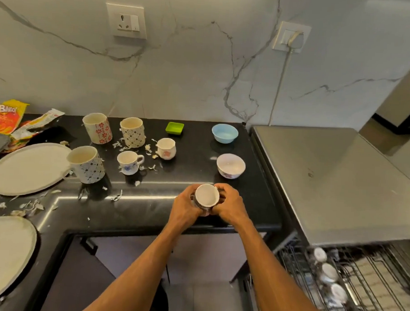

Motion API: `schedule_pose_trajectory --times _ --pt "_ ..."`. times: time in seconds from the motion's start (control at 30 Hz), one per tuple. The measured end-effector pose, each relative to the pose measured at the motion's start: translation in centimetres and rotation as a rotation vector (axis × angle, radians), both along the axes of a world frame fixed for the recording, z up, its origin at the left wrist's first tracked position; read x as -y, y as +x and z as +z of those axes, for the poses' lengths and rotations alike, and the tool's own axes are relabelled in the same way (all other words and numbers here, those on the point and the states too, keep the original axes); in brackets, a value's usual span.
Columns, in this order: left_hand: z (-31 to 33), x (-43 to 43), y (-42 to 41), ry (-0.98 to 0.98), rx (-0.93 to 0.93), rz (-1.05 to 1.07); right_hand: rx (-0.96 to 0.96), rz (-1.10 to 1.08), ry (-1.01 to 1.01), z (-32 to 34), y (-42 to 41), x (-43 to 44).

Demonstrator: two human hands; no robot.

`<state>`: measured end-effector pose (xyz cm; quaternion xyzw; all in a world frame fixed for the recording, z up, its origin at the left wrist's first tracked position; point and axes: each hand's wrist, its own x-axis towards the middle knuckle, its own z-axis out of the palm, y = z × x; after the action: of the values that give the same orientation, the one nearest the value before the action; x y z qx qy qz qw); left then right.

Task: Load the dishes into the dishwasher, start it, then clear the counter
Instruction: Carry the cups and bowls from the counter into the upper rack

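A small white cup (206, 195) sits between both hands at the front edge of the black counter (195, 140). My left hand (186, 205) wraps its left side and my right hand (230, 202) its right side. More dishes stand on the counter: three tall patterned mugs (97, 128) (132, 132) (86, 164), two small floral cups (128, 162) (166, 149), a blue bowl (224, 133), a white floral bowl (230, 166), a green square dish (174, 128) and two large grey plates (29, 167) (4, 252). At lower right the dishwasher rack (358, 286) is pulled out with three cups upside down in it.
A steel dishwasher top (334, 182) adjoins the counter on the right. Snack wrappers (10, 121) lie at the far left, and peel scraps (30, 205) are strewn over the counter. A cord (281, 88) hangs down the marble wall from a socket.
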<state>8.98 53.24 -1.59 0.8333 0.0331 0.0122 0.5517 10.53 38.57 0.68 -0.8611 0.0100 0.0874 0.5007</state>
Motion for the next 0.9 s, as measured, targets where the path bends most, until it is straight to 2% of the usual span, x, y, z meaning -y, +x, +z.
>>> schedule_pose_trajectory --times 0.13,0.37,0.53,0.73,0.9 --pt "-0.1 2.7 -2.5 0.004 -0.021 -0.074 0.005 -0.01 -0.012 -0.4 -3.2 3.3" --pt "-0.8 9.8 -6.3 -0.1 -0.103 -0.181 0.004 -0.026 0.02 -1.8 -8.4 11.9" --pt "-1.5 18.3 -9.6 -0.181 -0.245 -0.277 -0.019 -0.088 0.086 -3.3 -13.4 20.6" --pt "-3.8 29.0 -14.3 -0.191 -0.388 -0.377 -0.062 -0.183 0.147 -5.5 -19.8 30.7" --pt "-6.1 34.9 -16.9 -0.212 -0.55 -0.337 -0.116 -0.24 0.183 -7.5 -24.1 35.4"
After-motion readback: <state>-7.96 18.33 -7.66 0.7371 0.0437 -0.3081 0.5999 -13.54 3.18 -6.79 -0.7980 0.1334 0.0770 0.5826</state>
